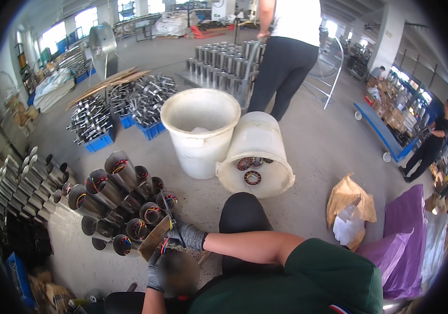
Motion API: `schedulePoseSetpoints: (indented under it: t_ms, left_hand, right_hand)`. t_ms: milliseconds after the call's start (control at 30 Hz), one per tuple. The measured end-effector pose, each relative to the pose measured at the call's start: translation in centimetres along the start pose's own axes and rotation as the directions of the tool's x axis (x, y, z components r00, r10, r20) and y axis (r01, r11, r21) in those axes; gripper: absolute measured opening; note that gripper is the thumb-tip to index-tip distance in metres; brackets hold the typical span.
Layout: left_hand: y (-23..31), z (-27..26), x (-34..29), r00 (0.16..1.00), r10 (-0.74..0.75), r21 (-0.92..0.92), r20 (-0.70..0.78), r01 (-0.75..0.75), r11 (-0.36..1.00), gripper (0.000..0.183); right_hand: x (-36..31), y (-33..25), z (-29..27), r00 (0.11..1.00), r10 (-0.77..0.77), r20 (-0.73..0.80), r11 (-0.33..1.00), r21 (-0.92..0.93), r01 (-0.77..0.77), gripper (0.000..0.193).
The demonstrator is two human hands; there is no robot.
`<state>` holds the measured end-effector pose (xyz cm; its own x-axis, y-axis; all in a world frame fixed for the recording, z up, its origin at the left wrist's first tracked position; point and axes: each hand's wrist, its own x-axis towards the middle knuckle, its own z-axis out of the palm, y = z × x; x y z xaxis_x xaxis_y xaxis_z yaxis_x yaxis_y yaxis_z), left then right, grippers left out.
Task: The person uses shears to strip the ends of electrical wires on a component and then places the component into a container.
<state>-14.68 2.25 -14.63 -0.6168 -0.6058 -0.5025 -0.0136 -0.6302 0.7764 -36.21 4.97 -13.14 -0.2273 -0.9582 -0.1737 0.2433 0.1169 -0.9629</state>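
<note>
My left hand (pixel 154 271), in a grey glove, is closed around thin coloured wires (pixel 164 246), red and blue among them. My right hand (pixel 191 235), gloved too, reaches across to the left with its fingers closed. From those fingers a thin dark rod (pixel 168 208) slants upward; its kind is unclear. Behind both hands a brown board or box (pixel 155 239) stands tilted. A blurred dark patch covers the area beside my left hand. Just beyond are upright metal tubes (pixel 101 186), several with wire-wound rings (pixel 151 214) and coloured leads inside.
Ahead stand an upright white bucket (pixel 197 138) and a tipped white bucket (pixel 258 138) with wound rings (pixel 252 178) inside. Blue crates (pixel 100 142) hold metal shafts. A person (pixel 284 63) stands by a pallet of cylinders (pixel 213 70). Purple sacks (pixel 404 240) lie right; a blue cart (pixel 383 131) is farther off.
</note>
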Motion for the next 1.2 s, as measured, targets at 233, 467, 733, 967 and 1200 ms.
schedulePoseSetpoints:
  t_ms: [233, 467, 733, 967, 1200]
  left_hand:
    - [-0.5, -1.3, 0.6, 0.981, 0.185, 0.056, -0.066, -0.181, 0.982, 0.012]
    - [-3.4, -4.8, 5.0, 0.938, 0.261, 0.185, -0.227, -0.222, 0.957, 0.027]
    - [-4.5, -6.5, 6.1, 0.917, 0.301, 0.224, -0.26, -0.246, 0.943, 0.03]
    - [0.2, -2.5, 1.5, 0.952, 0.195, -0.125, -0.237, -0.229, 0.965, 0.021]
    - [0.2, -2.8, 0.5, 0.925, 0.251, -0.073, -0.286, -0.282, 0.957, 0.01]
  right_hand:
    - [-1.5, -6.2, 2.0, 0.99, 0.139, 0.009, 0.99, -0.017, -0.139, 0.068]
    - [-1.4, -4.9, 1.5, 0.994, 0.109, 0.021, 0.994, 0.013, -0.11, 0.058]
    - [1.2, -0.2, 1.1, 0.972, -0.221, 0.083, 0.972, 0.096, 0.213, 0.052]
    - [0.8, -0.7, 0.5, 0.994, 0.107, -0.007, 0.96, 0.262, -0.101, 0.045]
    - [1.2, 1.8, -0.6, 0.989, 0.148, -0.01, 0.989, 0.014, -0.148, 0.053]
